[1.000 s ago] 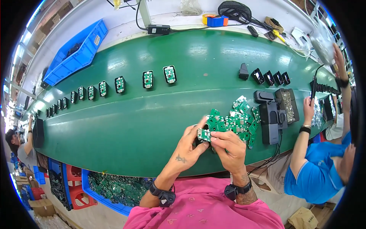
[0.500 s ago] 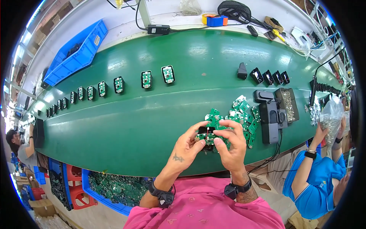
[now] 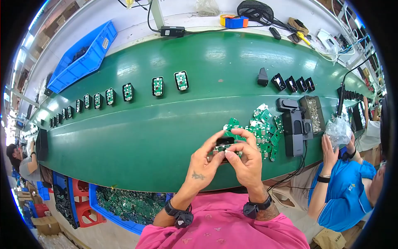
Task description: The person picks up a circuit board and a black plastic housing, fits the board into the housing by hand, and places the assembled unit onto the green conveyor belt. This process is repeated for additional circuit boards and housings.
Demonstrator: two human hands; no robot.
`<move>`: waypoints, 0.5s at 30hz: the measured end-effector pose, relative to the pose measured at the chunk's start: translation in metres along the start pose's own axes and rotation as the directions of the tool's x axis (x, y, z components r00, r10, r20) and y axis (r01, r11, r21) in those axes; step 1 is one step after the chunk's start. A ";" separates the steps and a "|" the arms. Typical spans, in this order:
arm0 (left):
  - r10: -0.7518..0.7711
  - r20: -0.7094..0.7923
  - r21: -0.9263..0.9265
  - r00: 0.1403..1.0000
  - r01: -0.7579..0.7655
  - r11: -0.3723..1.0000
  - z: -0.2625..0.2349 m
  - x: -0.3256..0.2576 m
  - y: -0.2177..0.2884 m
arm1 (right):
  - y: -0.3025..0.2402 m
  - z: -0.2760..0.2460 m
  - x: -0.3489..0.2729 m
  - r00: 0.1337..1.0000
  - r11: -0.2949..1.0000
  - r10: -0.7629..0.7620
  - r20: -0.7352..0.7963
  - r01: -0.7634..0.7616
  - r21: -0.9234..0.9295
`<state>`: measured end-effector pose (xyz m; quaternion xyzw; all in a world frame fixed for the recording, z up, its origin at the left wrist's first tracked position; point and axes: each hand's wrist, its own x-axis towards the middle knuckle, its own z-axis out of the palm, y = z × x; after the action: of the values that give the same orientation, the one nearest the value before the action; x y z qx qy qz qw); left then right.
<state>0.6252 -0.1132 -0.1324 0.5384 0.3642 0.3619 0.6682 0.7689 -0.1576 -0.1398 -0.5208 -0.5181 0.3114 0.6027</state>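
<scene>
Both hands meet over the near middle of the green bench. My left hand [image 3: 204,162] is closed round the side of a small black plastic housing [image 3: 225,141], thumb at its near side. A green circuit board [image 3: 222,147] lies tilted at the housing's mouth. My right hand [image 3: 247,159] pinches at the board's edge with thumb and index finger, its other fingers arched over the housing's far side. A small white piece shows by the right thumb; I cannot make out its kind. Just beyond my right fingers lies a pile of loose green circuit boards [image 3: 262,128].
Black housings with boards [image 3: 157,86] run in a row along the left. Empty black housings [image 3: 291,84], a black handheld device [image 3: 293,133] and a box of small metal parts [image 3: 314,114] are at right. A blue crate [image 3: 85,58] stands far left. A co-worker [image 3: 344,191] handles a clear bag [image 3: 338,132].
The housing has tipped in my hands, and the red wire seen before is hidden. My right fingers have closed in on the board. The co-worker's bag has come lower and nearer.
</scene>
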 end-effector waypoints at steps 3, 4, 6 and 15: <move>0.084 -0.094 0.019 0.992 -0.083 0.996 0.001 -0.004 0.009 | -0.006 0.000 -0.003 0.976 0.903 -0.219 -0.003 0.202 -0.378; 0.130 -0.107 0.113 0.986 -0.117 0.987 0.002 -0.005 0.013 | -0.013 0.002 -0.003 0.952 0.826 -0.306 -0.023 0.253 -0.503; 0.173 -0.117 0.205 0.978 -0.147 0.968 0.005 -0.008 0.021 | -0.016 0.000 -0.001 0.939 0.793 -0.343 0.006 0.293 -0.534; 0.439 -0.074 0.608 0.895 -0.308 0.732 0.008 -0.011 0.037 | -0.033 -0.008 0.011 0.938 0.799 -0.318 0.134 0.342 -0.494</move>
<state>0.6237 -0.1205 -0.0942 0.7367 0.4097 0.4159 0.3412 0.7735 -0.1588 -0.1045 -0.5562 -0.6778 0.0649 0.4765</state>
